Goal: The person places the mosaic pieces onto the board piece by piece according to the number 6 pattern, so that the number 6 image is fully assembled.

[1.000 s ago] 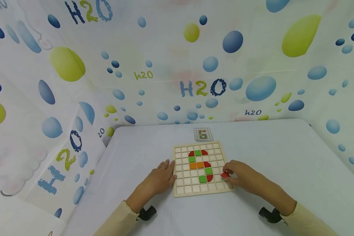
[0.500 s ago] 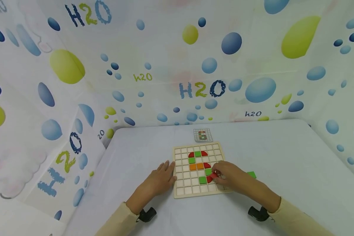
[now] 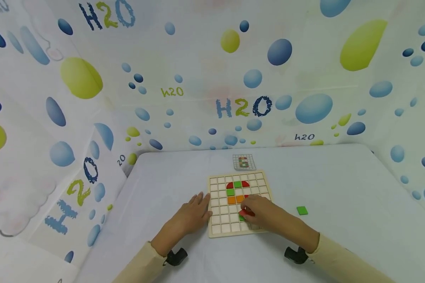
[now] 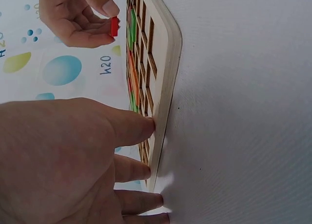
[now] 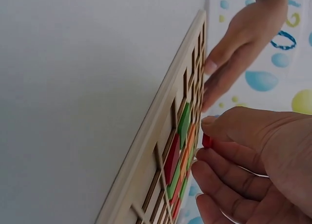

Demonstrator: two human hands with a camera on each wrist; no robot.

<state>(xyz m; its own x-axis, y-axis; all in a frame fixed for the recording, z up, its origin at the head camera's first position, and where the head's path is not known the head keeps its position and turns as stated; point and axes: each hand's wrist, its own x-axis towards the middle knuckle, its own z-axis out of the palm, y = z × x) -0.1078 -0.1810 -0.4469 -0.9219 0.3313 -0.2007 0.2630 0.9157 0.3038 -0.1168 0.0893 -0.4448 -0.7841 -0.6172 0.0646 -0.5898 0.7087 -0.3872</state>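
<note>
A wooden grid board (image 3: 216, 228) lies on the white table, with red, green and orange tiles set in some of its cells. My left hand (image 3: 194, 214) rests against the board's left edge, fingers extended; in the left wrist view its thumb (image 4: 139, 129) touches the rim. Over the lower middle of the board, my right hand (image 3: 262, 210) pinches a small red tile (image 5: 207, 140) between thumb and fingers. Wrist views show this tile held above the board's surface. The right hand hides several cells and tiles in the head view.
Beyond the board lies a small pattern card (image 3: 244, 162) with a gridded coloured figure. A loose green tile (image 3: 302, 210) sits on the table right of the board. A printed curtain (image 3: 198, 118) rises behind the table.
My right hand has moved left across the board from its right edge, carrying the red tile. The loose green tile has come into view behind it. The left hand stays in place.
</note>
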